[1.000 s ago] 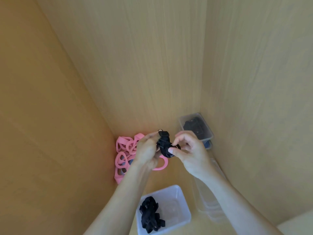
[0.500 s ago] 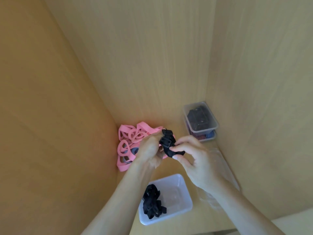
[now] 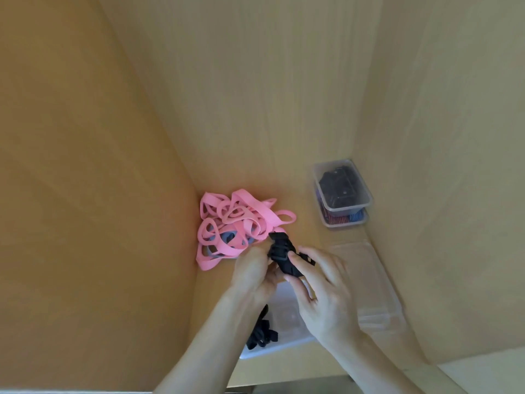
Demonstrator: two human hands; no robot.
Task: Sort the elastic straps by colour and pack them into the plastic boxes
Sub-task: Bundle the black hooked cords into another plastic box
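Pinching one black strap (image 3: 284,255), both hands' grips closed.

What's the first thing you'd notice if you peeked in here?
Probably the big tangle of pink straps heaped in the far left corner. Next, the left hand and right hand in the middle, both pinching a bundled black strap. Below them an open plastic box already holds black straps.

Left hand (image 3: 252,273) and right hand (image 3: 321,291) jointly grip a bundled black strap (image 3: 284,255) above an open clear box (image 3: 287,346), beside the pink straps (image 3: 235,226).
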